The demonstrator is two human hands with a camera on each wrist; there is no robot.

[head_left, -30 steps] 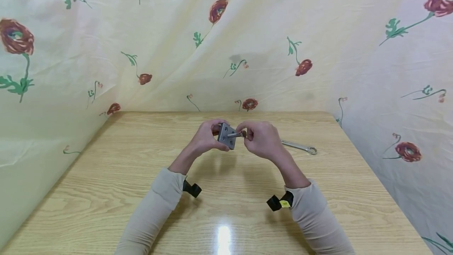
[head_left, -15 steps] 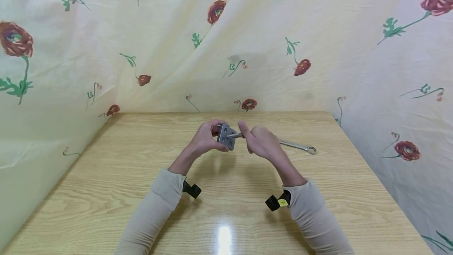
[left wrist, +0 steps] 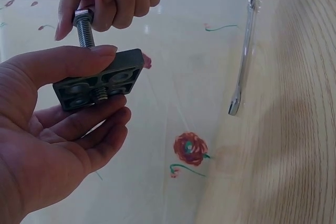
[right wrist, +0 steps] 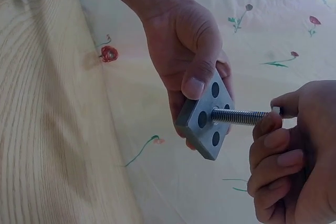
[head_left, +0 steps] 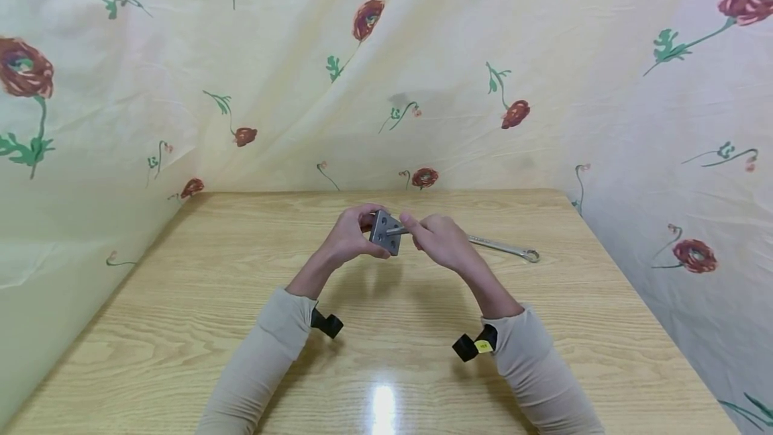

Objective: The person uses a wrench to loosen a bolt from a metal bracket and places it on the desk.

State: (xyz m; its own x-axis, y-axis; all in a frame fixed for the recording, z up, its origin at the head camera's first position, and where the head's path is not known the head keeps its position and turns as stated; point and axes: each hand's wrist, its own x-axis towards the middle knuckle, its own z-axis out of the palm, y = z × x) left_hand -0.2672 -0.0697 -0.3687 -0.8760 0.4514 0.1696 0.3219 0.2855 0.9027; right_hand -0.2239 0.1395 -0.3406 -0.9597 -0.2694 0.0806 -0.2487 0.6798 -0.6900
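My left hand (head_left: 350, 237) grips a grey square metal plate (right wrist: 207, 124) by its edges, thumb on one side and fingers on the other. The plate has several round holes. A threaded bolt (right wrist: 239, 116) runs through its middle, and the bolt's tip shows on the other face in the left wrist view. Most of the bolt's shank stands out towards the right. There my right hand (head_left: 443, 240) pinches the hex head between thumb and forefinger, its other fingers curled. In the head view the right hand hides the bolt's head. Both hands are above the table.
A combination wrench (head_left: 504, 247) lies on the wooden table (head_left: 386, 327), right of and partly behind the right hand. Flower-printed cloth (head_left: 290, 86) hangs behind the table and along its sides. Each wrist carries a small black camera.
The right hand's hold on the bolt head has shifted: its thumb rose, then came down over the head. The left hand and plate have stayed almost still.
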